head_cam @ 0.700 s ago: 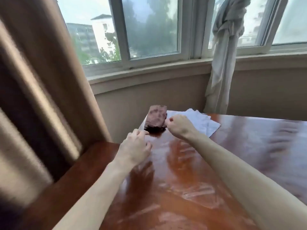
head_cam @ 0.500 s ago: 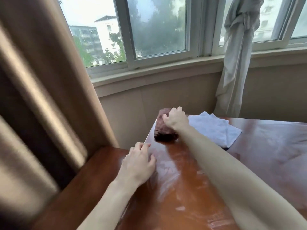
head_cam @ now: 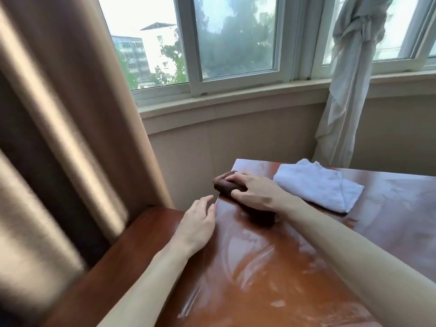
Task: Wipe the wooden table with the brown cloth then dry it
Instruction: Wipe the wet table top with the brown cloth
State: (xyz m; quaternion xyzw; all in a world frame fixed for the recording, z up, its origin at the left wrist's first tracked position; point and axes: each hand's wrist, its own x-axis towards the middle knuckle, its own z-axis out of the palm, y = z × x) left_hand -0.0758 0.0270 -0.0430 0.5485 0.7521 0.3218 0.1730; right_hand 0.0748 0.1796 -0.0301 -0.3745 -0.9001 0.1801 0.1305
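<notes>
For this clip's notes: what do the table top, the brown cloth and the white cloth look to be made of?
Table top: reddish-brown wood, apparently glossy varnish, since window light reflects off it; pale smears streak it. Brown cloth: soft fabric, matte, bunched under the right hand; weave too small to tell. White cloth: towel-like fabric, folded, with frayed-looking edges.

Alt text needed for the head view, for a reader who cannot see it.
A person's right hand grips a brown cloth near the far left corner of a glossy wooden table, while the left hand rests flat at the table's left edge. A white cloth lies just right of it, below a window.
</notes>
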